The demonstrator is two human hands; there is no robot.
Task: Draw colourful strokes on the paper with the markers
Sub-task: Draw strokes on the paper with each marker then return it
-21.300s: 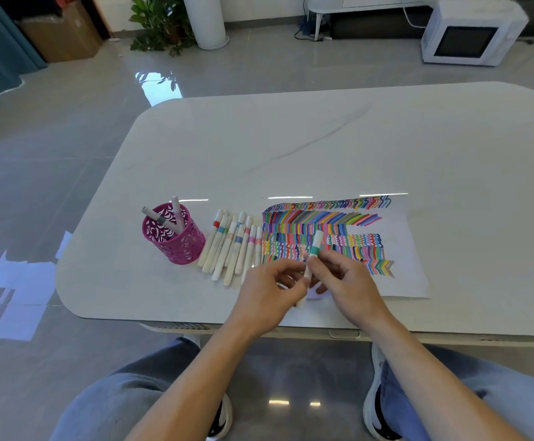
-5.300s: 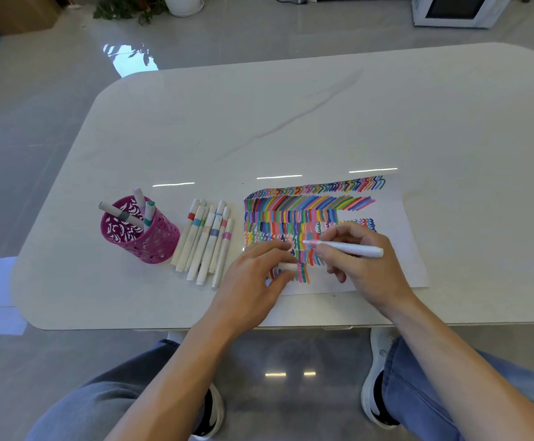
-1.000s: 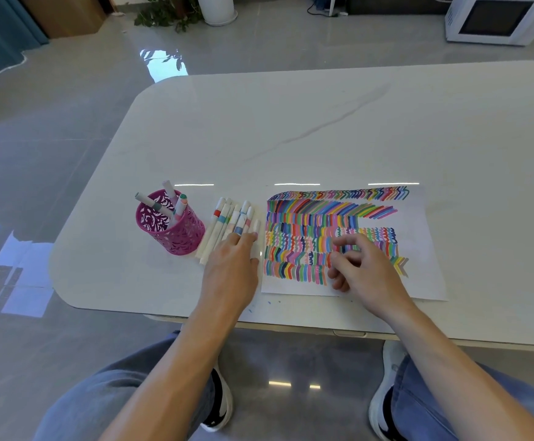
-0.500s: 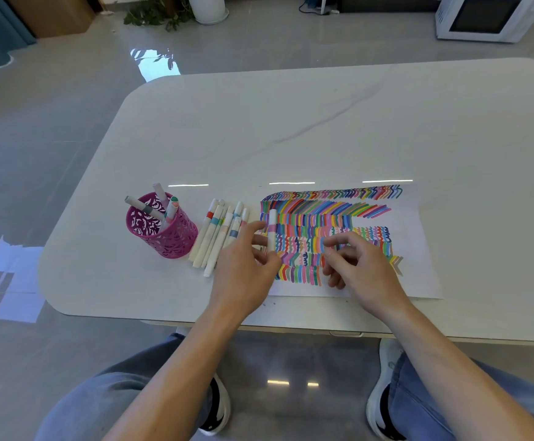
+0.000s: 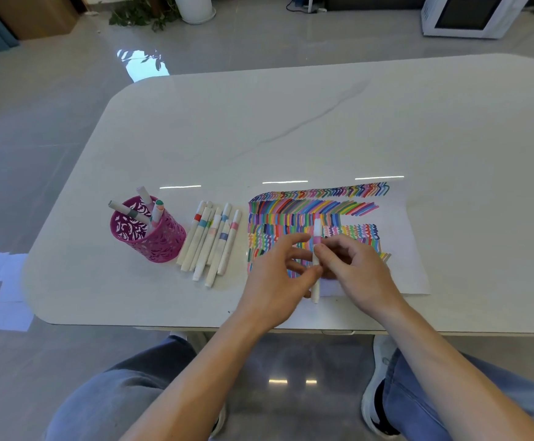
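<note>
A white marker with a pink band (image 5: 316, 237) stands roughly upright over the paper's near left part. My left hand (image 5: 278, 278) pinches its lower half and my right hand (image 5: 351, 272) pinches it just below the pink band. The white paper (image 5: 408, 249) lies on the table, covered with rows of coloured strokes and zigzags. Left of the paper, several white markers (image 5: 214, 243) lie side by side. The marker's cap is on.
A pink perforated pen cup (image 5: 151, 237) holding three markers stands left of the marker row. The white table (image 5: 291, 122) has its near edge just below my hands. On the floor behind are a potted plant (image 5: 144, 11) and a white microwave (image 5: 469, 14).
My left hand took a pink-banded marker from the row and carried it right over the paper. My right hand came in and now grips it too.
</note>
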